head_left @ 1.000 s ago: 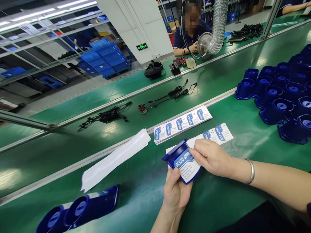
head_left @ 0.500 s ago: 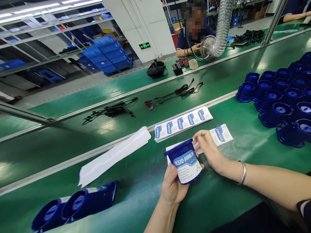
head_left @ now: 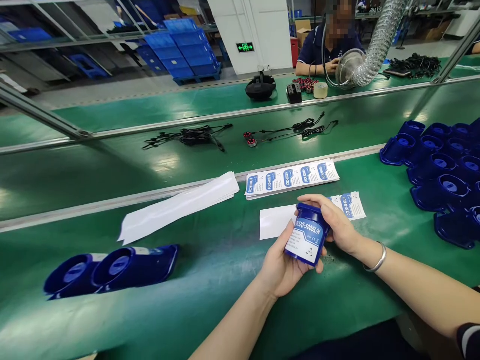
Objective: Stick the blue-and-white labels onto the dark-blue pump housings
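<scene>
A dark blue plastic housing (head_left: 308, 235) with a blue-and-white label reading DC52Q-5000L/H is held above the green bench. My left hand (head_left: 279, 267) wraps its lower left side, thumb by the label's edge. From the right, my right hand (head_left: 339, 225) grips its rim and far side; some of those fingers are hidden behind it. Just beyond lies a partly used label strip (head_left: 275, 223), its left part blank and printed labels at its right end. Farther back rests a stack of printed label sheets (head_left: 292, 179). A pile of blank white strips (head_left: 180, 207) lies left of it.
Two blue housings (head_left: 116, 267) lie on their sides at left. Several more housings (head_left: 446, 187) crowd the right. Black cables (head_left: 195, 136) lie behind the bench's metal divider strip. Across the bench a person (head_left: 315, 50) sits near a flexible metal duct (head_left: 382, 45).
The view has shifted. The housing has turned so its label faces more to the right. My right hand has moved from the label's edge to grip the housing's rim and side.
</scene>
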A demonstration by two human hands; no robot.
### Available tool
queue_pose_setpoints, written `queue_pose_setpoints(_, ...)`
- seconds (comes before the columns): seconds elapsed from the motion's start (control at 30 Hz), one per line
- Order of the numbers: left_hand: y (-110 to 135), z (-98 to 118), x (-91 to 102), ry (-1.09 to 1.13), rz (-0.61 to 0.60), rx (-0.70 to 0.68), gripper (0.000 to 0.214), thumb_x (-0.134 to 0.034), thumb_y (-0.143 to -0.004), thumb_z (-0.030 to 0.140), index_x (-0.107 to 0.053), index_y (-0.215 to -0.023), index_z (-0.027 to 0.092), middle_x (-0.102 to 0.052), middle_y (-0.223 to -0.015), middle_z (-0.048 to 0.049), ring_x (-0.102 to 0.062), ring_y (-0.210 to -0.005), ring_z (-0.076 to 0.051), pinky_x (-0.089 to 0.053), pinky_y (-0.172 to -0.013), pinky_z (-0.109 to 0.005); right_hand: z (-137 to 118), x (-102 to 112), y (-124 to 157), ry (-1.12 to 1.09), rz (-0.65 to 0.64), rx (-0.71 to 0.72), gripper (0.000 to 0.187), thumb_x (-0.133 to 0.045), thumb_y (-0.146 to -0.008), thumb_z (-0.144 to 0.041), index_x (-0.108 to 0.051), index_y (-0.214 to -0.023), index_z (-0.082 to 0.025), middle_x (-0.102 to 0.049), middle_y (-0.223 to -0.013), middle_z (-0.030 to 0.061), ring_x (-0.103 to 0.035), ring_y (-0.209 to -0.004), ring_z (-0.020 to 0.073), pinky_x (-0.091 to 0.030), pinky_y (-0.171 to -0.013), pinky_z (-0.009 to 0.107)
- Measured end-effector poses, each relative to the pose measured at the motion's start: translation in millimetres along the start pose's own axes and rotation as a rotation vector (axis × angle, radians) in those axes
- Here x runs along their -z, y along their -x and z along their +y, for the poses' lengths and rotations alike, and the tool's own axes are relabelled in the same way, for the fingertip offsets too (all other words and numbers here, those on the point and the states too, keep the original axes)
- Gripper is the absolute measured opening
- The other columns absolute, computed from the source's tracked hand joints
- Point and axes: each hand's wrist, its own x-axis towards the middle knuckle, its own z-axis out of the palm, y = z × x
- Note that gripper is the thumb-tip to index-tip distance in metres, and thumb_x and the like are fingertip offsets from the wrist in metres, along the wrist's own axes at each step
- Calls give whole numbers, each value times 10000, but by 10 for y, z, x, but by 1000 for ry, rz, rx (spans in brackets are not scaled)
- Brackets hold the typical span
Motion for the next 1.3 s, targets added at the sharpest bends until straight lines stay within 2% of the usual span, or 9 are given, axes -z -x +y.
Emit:
queue_pose_setpoints(0.2, -7, 46, 13, -160, 10, -12, 550, -507, -970, 581, -660, -1218, 114, -747, -1001, -182, -705, -753, -248, -573, -678, -365, 81, -4, -28, -37, 109, -70, 689, -465, -949, -705, -294, -1500, -328, -647, -1107, 71, -437, -446, 96, -294, -328, 248)
queue_pose_setpoints(0.3, 4, 74, 38, -285, 28, -54, 542, -528, -959, 586, -676, -1181, 114, -745, -1037, -182, -724, -805, -282, -582, -728, -398, 93, 6, -37, -16, 176, -63, 690, -504, -949, -678, -316, -1496, -302, -653, -949, 40, -548, -561, 161, -382, -404, 271)
queue_pose_setpoints(0.4, 18, 106, 71, -409, 67, -95, 511, -576, -944, 562, -665, -1240, 155, -735, -1125, -165, -728, -890, -300, -588, -783, -414, 69, -1, -48, 0, 233, -20, 671, -591, -942, -599, -361, -1471, -258, -671, -918, 27, -648, -805, 219, -532, -671, 344)
queue_pose_setpoints(0.5, 20, 138, 91, -601, 139, -201, 439, -700, -898, 431, -676, -1276, 210, -710, -1234, -128, -674, -1112, -306, -545, -957, -395, 30, -30, -59, 36, 274, -32, 710, -640, -915, -565, -347, -1461, -218, -693, -980, 44, -659, -980, 243, -522, -892, 411)
queue_pose_setpoints(0.77, 30, 140, 77, -778, 163, -338, 788, -863, -650, 90, -624, -1384, 250, -626, -1386, -123, -571, -1288, -344, -483, -1086, -419, -41, -40, -69, 48, 284, -51, 739, -632, -901, -574, -303, -1461, -222, -695, -1000, 46, -655, -997, 246, -510, -928, 428)
queue_pose_setpoints(0.9, 30, 150, 71, -578, 130, -308, 877, -921, -570, 90, -629, -1380, 256, -556, -1478, -129, -502, -1367, -380, -500, -1081, -422, -42, 0, -72, 153, 256, 10, 662, -535, -950, -602, -321, -1451, -227, -671, -1052, 66, -640, -1023, 245, -521, -907, 414)
queue_pose_setpoints(1.03, -1, 173, 48, -295, 176, -202, 486, -743, -860, 424, -683, -1303, 233, -615, -1395, -145, -627, -1184, -360, -636, -804, -422, 3, 18, -32, 283, 184, 174, 604, -468, -993, -589, -334, -1471, -243, -594, -1220, 103, -605, -1082, 249, -525, -918, 417)
queue_pose_setpoints(1.13, -26, 177, 31, -194, 283, -127, 378, -704, -889, 425, -739, -1195, 206, -690, -1258, -148, -684, -1028, -317, -642, -676, -386, 39, 18, 2, 387, 137, 263, 609, -474, -1000, -565, -331, -1495, -241, -546, -1287, 119, -571, -1156, 270, -483, -1014, 459)
queue_pose_setpoints(1.3, -33, 150, 14, -233, 303, -215, 376, -776, -835, 412, -770, -1132, 180, -739, -1162, -136, -702, -967, -282, -611, -739, -354, 30, 21, 15, 559, 106, 360, 547, -384, -1038, -522, -350, -1506, -241, -527, -1354, 135, -529, -1242, 301, -437, -1073, 513)
